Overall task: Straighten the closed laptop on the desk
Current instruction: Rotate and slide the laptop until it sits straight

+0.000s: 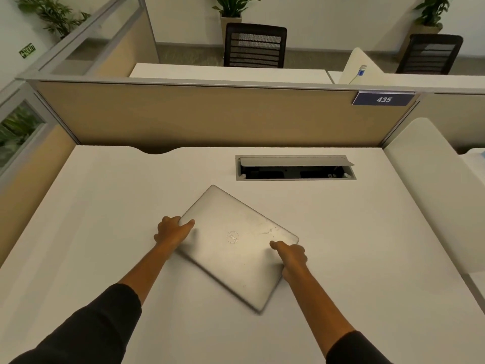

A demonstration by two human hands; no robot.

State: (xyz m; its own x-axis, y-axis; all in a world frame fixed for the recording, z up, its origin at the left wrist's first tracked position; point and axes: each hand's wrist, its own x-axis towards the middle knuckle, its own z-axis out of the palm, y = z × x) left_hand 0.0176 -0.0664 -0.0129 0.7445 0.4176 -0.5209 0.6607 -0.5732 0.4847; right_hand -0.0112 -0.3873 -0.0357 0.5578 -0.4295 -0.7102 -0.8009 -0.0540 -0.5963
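Note:
A closed silver laptop (233, 245) lies askew on the white desk (91, 219), one corner pointing toward the far partition. My left hand (172, 231) grips its left edge, thumb on the lid and fingers curled over the side. My right hand (291, 256) holds the right edge near the right corner, thumb resting on top. Its near edge looks blurred.
An open cable box (295, 168) is sunk into the desk just beyond the laptop. A beige partition (210, 114) with a sign reading 435 (383, 99) closes the far side. A white side panel (433, 185) stands at the right. Chairs and plants are behind.

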